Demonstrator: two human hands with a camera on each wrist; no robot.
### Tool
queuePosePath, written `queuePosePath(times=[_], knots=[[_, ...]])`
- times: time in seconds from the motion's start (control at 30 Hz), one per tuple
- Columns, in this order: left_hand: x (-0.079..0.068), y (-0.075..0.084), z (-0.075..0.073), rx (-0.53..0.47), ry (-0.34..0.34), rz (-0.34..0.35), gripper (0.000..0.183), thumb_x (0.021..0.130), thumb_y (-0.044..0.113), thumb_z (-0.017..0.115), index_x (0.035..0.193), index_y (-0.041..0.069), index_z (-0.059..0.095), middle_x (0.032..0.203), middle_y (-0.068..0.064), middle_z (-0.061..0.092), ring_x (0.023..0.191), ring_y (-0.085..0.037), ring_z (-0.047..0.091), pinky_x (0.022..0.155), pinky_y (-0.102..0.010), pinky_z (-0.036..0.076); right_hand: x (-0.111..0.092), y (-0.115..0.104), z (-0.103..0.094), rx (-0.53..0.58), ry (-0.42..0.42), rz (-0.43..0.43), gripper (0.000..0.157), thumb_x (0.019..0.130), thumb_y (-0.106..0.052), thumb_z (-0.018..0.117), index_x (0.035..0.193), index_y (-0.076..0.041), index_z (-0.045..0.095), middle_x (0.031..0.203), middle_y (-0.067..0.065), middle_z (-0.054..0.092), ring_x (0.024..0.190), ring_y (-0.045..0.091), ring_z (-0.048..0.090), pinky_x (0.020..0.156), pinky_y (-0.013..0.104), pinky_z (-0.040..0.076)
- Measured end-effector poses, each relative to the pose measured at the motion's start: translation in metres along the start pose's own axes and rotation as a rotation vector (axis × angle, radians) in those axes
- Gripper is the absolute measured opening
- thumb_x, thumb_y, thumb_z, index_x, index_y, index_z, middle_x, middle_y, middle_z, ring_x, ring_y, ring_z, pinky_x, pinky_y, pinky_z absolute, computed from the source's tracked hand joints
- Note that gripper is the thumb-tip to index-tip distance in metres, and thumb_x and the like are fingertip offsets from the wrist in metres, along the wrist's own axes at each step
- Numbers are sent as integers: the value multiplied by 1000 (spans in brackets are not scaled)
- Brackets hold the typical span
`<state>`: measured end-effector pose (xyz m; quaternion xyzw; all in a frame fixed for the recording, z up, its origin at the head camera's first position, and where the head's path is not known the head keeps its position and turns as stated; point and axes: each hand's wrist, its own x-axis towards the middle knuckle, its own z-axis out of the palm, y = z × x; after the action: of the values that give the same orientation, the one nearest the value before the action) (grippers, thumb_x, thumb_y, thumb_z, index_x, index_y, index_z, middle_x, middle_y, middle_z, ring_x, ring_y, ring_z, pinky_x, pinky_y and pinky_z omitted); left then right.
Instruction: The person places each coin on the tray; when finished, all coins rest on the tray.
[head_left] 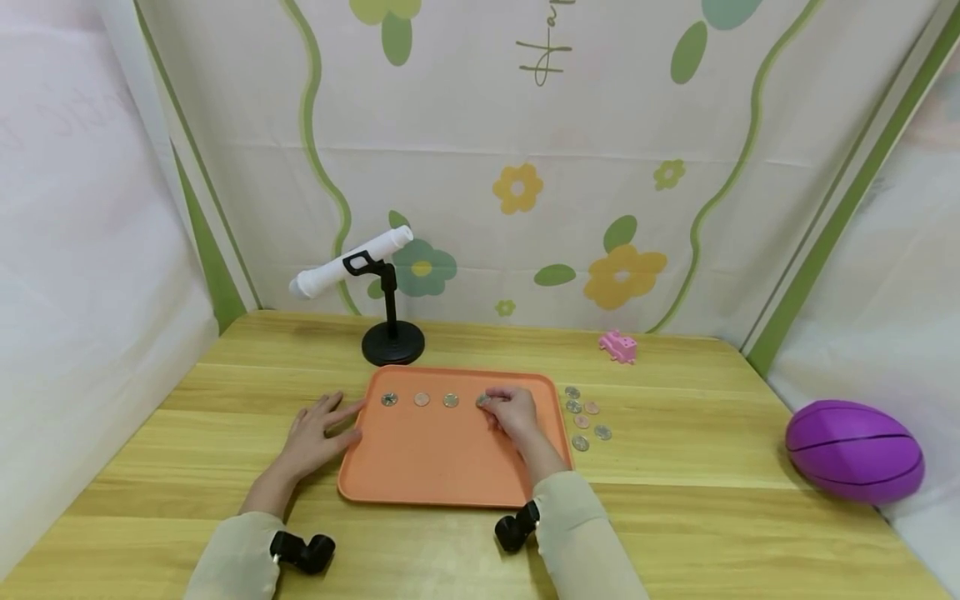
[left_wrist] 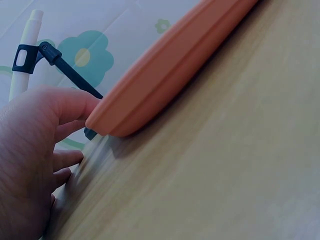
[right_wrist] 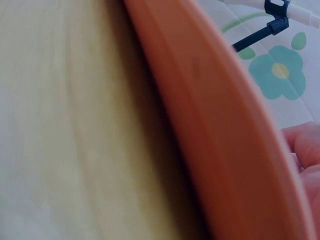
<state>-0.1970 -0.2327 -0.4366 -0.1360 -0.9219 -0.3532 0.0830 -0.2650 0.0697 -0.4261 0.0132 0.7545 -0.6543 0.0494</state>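
An orange tray (head_left: 442,467) lies on the wooden table, with a row of coins near its far edge. From the left the row has a silver coin (head_left: 389,399), a copper coin (head_left: 422,399) and another silver coin (head_left: 450,400). My right hand (head_left: 516,414) pinches a silver coin (head_left: 482,401) at the row's right end, low over the tray. Spread fingers of my left hand (head_left: 318,437) touch the tray's left rim; the other fingers rest on the table. In the right wrist view the tray's wall (right_wrist: 215,120) hides most of the right hand.
Several loose coins (head_left: 581,422), silver and copper, lie just right of the tray. Behind it stands a white microphone (head_left: 352,262) on a black stand (head_left: 392,342). A small pink toy (head_left: 618,346) sits at the back, and a purple ball (head_left: 855,452) at the right edge.
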Motion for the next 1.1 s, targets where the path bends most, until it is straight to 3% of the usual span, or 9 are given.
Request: queuePosePath(times=[0.17, 0.3, 0.5, 0.63, 0.9, 1.1], knots=[[0, -1, 0, 2, -4, -4, 49, 82, 29, 57, 124, 7, 49, 131, -28, 27, 121, -44, 13, 93, -57, 2, -1, -1, 1, -41, -1, 27, 24, 82, -2, 56, 105, 5, 59, 74, 13, 61, 44, 12, 46, 38, 21, 35], [0, -2, 1, 0, -4, -7, 49, 81, 30, 58, 124, 7, 49, 132, -28, 27, 122, -44, 13, 93, -57, 2, -3, -2, 1, -10, 0, 29, 24, 80, -2, 58, 102, 7, 59, 70, 13, 59, 44, 11, 46, 38, 19, 35], [-1, -3, 1, 4, 5, -4, 49, 81, 30, 58, 124, 7, 49, 131, -28, 27, 121, -44, 13, 93, -58, 3, -4, -7, -3, 61, -26, 31, 27, 83, -2, 54, 108, 8, 55, 86, 17, 60, 53, 14, 49, 46, 22, 38], [-1, -3, 0, 6, 13, 2, 48, 81, 29, 58, 123, 7, 50, 131, -29, 28, 121, -45, 14, 92, -59, 3, -3, -13, -10, 45, -22, 30, 29, 83, -4, 55, 109, 7, 55, 85, 14, 60, 57, 14, 49, 49, 25, 40], [-1, -3, 1, 6, 15, 6, 49, 81, 29, 58, 123, 7, 50, 130, -29, 28, 121, -45, 14, 92, -59, 3, -6, -28, -34, 42, 8, -8, 29, 78, -4, 61, 105, 8, 58, 75, 6, 59, 52, 12, 49, 49, 24, 42], [1, -2, 1, 7, 0, -7, 49, 81, 30, 58, 125, 8, 49, 132, -27, 27, 122, -43, 13, 93, -58, 3, -15, -37, -63, 1, -20, -64, 30, 80, -7, 61, 108, 4, 58, 79, 8, 60, 56, 13, 50, 52, 26, 43]])
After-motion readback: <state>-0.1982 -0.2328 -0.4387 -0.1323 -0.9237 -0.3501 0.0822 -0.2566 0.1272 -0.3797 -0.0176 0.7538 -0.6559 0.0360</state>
